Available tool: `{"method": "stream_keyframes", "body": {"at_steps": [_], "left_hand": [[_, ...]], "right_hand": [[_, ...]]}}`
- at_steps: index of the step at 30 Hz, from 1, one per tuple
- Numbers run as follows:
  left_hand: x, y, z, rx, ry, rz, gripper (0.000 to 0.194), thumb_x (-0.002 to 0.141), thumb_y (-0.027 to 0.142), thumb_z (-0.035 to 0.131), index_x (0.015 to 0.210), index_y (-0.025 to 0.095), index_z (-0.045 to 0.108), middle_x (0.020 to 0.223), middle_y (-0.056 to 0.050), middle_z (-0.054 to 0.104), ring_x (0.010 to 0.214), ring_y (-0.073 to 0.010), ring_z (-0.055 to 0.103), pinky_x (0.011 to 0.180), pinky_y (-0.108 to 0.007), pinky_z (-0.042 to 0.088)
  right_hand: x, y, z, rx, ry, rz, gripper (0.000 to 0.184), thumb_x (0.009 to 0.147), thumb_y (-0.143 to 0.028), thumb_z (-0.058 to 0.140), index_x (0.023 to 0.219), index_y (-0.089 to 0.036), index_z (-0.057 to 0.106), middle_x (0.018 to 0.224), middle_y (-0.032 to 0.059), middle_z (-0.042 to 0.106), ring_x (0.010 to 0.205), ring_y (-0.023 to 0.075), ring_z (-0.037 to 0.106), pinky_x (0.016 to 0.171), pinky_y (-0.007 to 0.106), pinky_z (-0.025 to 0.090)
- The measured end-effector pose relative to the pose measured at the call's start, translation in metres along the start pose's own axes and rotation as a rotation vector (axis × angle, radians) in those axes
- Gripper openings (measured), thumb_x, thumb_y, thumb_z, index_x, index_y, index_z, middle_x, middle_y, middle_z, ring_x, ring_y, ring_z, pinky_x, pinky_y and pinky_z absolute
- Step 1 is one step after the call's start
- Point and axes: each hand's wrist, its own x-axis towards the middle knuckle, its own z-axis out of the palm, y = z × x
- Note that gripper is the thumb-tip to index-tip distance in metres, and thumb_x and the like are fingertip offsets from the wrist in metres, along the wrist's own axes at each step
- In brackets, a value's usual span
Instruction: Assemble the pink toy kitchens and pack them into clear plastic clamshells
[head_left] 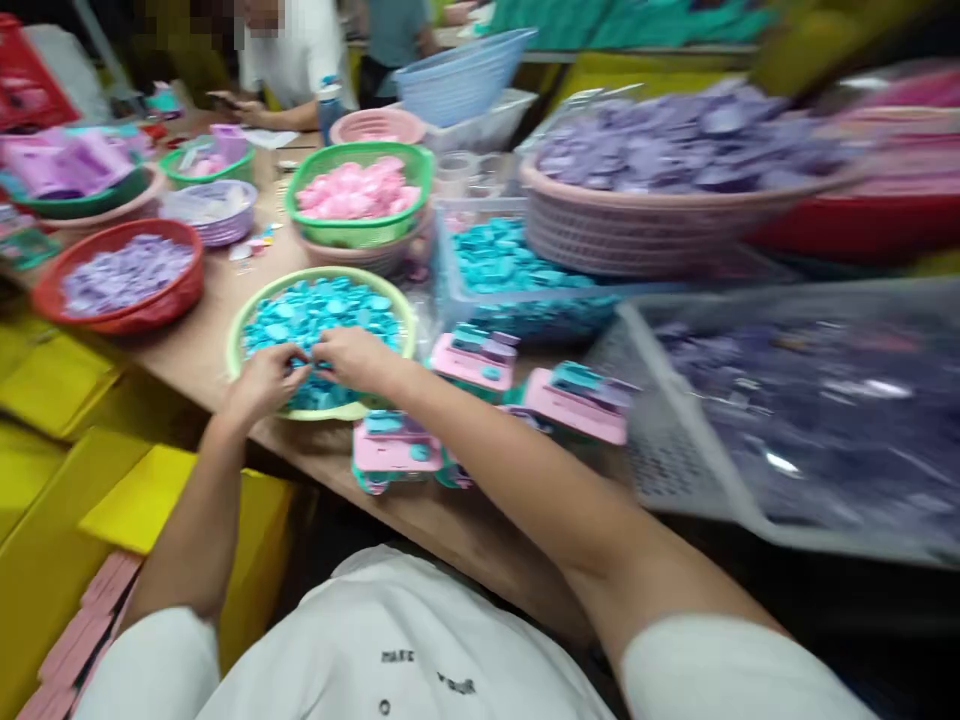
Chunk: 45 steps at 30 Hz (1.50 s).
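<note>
My left hand (270,380) and my right hand (351,357) meet over a light green basket (234,345) heaped with small turquoise plastic pieces (300,310). Both hands have their fingers pinched together above the pile. Whatever lies between the fingertips is too small and blurred to name. Right of the basket, partly behind my right forearm, are pink and turquoise plastic toy assemblies: one pink toy assembly (397,452) near the table edge, another pink toy assembly (472,362) behind it, and a third pink toy assembly (577,402) farther right.
A red basket (196,285) of lilac pieces stands left, a green basket (424,165) of pink pieces behind. A clear bin (442,285) of turquoise parts and a large pink basket (600,235) of purple parts fill the right, before a grey crate (690,430). A person (300,60) sits across.
</note>
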Motion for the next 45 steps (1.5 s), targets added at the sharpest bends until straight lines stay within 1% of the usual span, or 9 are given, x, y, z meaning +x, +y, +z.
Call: {"method": "stream_keyframes", "body": {"at_steps": [6, 9, 12, 16, 21, 26, 31, 36, 45], "left_hand": [[0.012, 0.041, -0.007, -0.213, 0.099, 0.092, 0.034, 0.078, 0.058, 0.061, 0.078, 0.025, 0.065, 0.062, 0.003, 0.054, 0.055, -0.0141, 0.041, 0.052, -0.027, 0.034], [0.021, 0.092, 0.006, -0.336, -0.088, 0.234, 0.033, 0.08, 0.052, 0.063, 0.069, 0.02, 0.064, 0.055, 0.003, 0.041, 0.051, -0.0107, 0.031, 0.048, -0.026, 0.026], [0.035, 0.149, 0.032, -0.488, -0.33, 0.362, 0.029, 0.079, 0.041, 0.067, 0.068, 0.015, 0.065, 0.058, 0.002, 0.045, 0.056, -0.0092, 0.035, 0.051, -0.024, 0.027], [0.05, 0.217, 0.074, -0.608, -0.647, 0.293, 0.027, 0.079, 0.034, 0.072, 0.065, 0.013, 0.062, 0.053, 0.005, 0.038, 0.049, -0.0064, 0.028, 0.047, -0.023, 0.02], [0.051, 0.269, 0.105, -0.526, -0.687, 0.188, 0.017, 0.08, 0.017, 0.072, 0.066, 0.012, 0.064, 0.05, 0.006, 0.036, 0.045, -0.0054, 0.028, 0.042, -0.021, 0.017], [0.059, 0.27, 0.111, -0.84, -0.674, -0.061, 0.012, 0.077, 0.0, 0.057, 0.076, 0.011, 0.063, 0.061, 0.0, 0.053, 0.05, -0.0081, 0.047, 0.049, -0.021, 0.038], [0.065, 0.26, 0.105, -1.041, -0.777, -0.158, 0.031, 0.065, -0.012, 0.049, 0.085, 0.008, 0.062, 0.066, -0.002, 0.06, 0.059, -0.0111, 0.06, 0.069, -0.027, 0.054], [0.068, 0.258, 0.109, -1.025, -0.841, -0.172, 0.032, 0.065, -0.015, 0.052, 0.084, 0.009, 0.063, 0.069, -0.002, 0.065, 0.07, -0.0141, 0.07, 0.085, -0.032, 0.058], [0.073, 0.26, 0.111, -0.698, -0.711, 0.039, 0.021, 0.064, 0.001, 0.078, 0.066, 0.011, 0.06, 0.058, 0.0, 0.061, 0.055, -0.0104, 0.06, 0.06, -0.025, 0.053]], "right_hand": [[-0.051, 0.022, -0.013, 0.496, 0.531, 0.098, 0.02, 0.1, -0.018, 0.051, 0.107, -0.012, 0.069, 0.104, 0.0064, 0.071, 0.095, 0.0145, 0.065, 0.086, 0.025, 0.048], [-0.113, 0.027, -0.013, 0.497, 0.824, 0.127, 0.022, 0.098, -0.013, 0.049, 0.108, -0.014, 0.069, 0.106, 0.0065, 0.07, 0.099, 0.0143, 0.064, 0.088, 0.025, 0.051], [-0.182, 0.036, -0.014, 0.351, 0.953, 0.123, 0.025, 0.095, -0.012, 0.051, 0.11, -0.017, 0.07, 0.106, 0.007, 0.07, 0.104, 0.0165, 0.064, 0.092, 0.03, 0.053], [-0.251, 0.051, -0.008, 0.349, 1.07, 0.331, 0.017, 0.093, -0.023, 0.063, 0.107, -0.019, 0.072, 0.105, 0.0075, 0.071, 0.096, 0.0179, 0.068, 0.079, 0.03, 0.058], [-0.286, 0.071, 0.027, 0.214, 1.173, 0.661, 0.018, 0.096, -0.031, 0.059, 0.091, -0.019, 0.071, 0.091, 0.0069, 0.073, 0.084, 0.0188, 0.069, 0.075, 0.032, 0.057], [-0.282, 0.095, 0.063, -0.028, 1.079, 0.76, 0.027, 0.101, -0.032, 0.047, 0.091, -0.02, 0.069, 0.095, 0.0103, 0.073, 0.092, 0.0217, 0.067, 0.088, 0.035, 0.053], [-0.275, 0.102, 0.07, 0.001, 1.12, 0.833, 0.03, 0.102, -0.033, 0.045, 0.091, -0.019, 0.069, 0.094, 0.0109, 0.071, 0.093, 0.0219, 0.064, 0.09, 0.035, 0.049], [-0.271, 0.095, 0.065, -0.02, 1.055, 0.944, 0.034, 0.102, -0.033, 0.043, 0.09, -0.019, 0.071, 0.094, 0.0099, 0.067, 0.092, 0.0225, 0.062, 0.088, 0.035, 0.048], [-0.264, 0.091, 0.062, -0.042, 0.892, 1.142, 0.031, 0.101, -0.034, 0.048, 0.099, -0.02, 0.076, 0.098, 0.0109, 0.064, 0.094, 0.0242, 0.058, 0.089, 0.035, 0.045]]}}
